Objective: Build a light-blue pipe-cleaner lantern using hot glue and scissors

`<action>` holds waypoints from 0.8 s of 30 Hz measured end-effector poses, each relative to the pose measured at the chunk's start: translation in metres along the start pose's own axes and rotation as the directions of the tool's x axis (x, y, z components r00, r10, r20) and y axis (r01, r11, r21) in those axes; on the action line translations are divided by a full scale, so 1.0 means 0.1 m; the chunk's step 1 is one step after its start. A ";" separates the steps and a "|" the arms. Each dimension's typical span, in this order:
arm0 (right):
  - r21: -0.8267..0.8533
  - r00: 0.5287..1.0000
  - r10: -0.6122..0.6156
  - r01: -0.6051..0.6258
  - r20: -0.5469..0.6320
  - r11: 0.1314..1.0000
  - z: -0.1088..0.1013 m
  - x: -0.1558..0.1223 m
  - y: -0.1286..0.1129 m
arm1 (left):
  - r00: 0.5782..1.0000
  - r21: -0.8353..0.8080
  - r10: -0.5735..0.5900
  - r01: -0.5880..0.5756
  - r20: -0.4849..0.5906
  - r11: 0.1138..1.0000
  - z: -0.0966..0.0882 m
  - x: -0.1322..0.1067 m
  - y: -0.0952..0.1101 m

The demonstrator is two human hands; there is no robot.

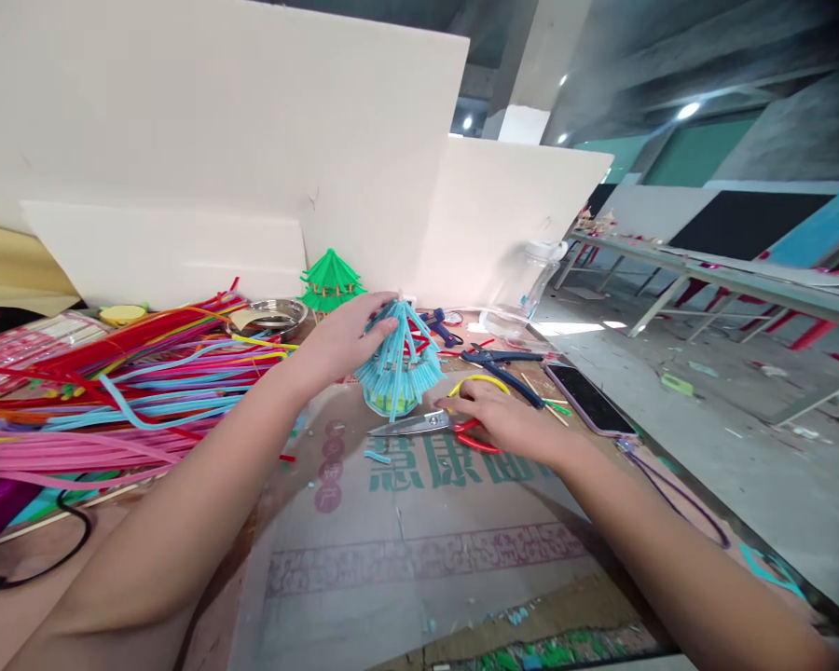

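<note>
Left hand [359, 328] grips the blue fringed model [406, 368] by its peak, at the mat's [419, 513] far edge; right hand [493, 410] touches the scissors [414, 425], can't tell if gripping. Looks light, soft, crushable: peak's the place, gently.

Plastic sheet [336, 559] lies on table [20, 615]. At its far edge, pipe-cleaner model [400, 373], left hand [353, 331] around top. Scissors [416, 425] just before model, handles in right hand [500, 417]. To left, heaped pipe cleaners [160, 384]; metal bowl [298, 318] behind them. Tree-shaped model [331, 280] behind left hand. To right, pliers [523, 387], then smartphone [591, 401] near table edge. Plastic jug [521, 291] behind pliers, before upright boards [216, 121].
</note>
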State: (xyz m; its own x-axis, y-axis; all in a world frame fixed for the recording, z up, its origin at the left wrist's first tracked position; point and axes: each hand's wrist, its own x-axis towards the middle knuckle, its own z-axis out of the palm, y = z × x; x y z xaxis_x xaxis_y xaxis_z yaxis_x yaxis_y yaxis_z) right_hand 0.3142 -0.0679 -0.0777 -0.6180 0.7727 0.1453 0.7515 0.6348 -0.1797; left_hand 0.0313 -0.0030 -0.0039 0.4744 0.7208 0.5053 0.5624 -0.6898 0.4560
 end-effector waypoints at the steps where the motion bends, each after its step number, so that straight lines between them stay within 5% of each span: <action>1: -0.026 1.000 0.000 0.001 0.025 1.000 -0.02 -0.01 -0.02 | 1.000 -0.006 -0.005 0.005 -0.001 1.000 0.00 0.00 -0.01; 4: 0.029 0.995 -0.023 0.020 0.101 0.999 -0.14 -0.06 -0.07 | 1.000 -0.027 -0.015 0.015 -0.008 1.000 0.01 0.00 -0.03; 10: 0.409 0.969 -0.060 -0.045 0.241 0.912 -0.49 -0.21 -0.18 | 1.000 -0.043 -0.010 0.010 0.002 0.999 0.02 -0.01 -0.05; 15: 0.419 0.995 0.001 -0.044 0.101 0.907 -0.64 -0.28 -0.08 | 1.000 -0.021 -0.025 0.025 -0.012 0.999 0.03 -0.01 -0.05; 20: 0.413 0.950 0.097 -0.219 0.297 0.884 -0.68 -0.33 0.00 | 1.000 -0.008 0.002 -0.002 -0.016 1.000 0.03 -0.01 -0.04; 24: 0.424 0.960 0.098 -0.206 0.262 0.882 -0.61 -0.29 0.02 | 1.000 0.013 0.014 -0.014 -0.012 1.000 0.02 -0.02 0.02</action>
State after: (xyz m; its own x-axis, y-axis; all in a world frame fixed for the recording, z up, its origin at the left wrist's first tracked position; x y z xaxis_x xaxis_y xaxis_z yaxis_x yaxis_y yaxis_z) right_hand 0.3481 -0.0886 -0.0230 -0.5802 0.8035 -0.1329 0.6921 0.4004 -0.6006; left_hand 0.0331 -0.0061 -0.0057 0.4741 0.7103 0.5203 0.5647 -0.6987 0.4392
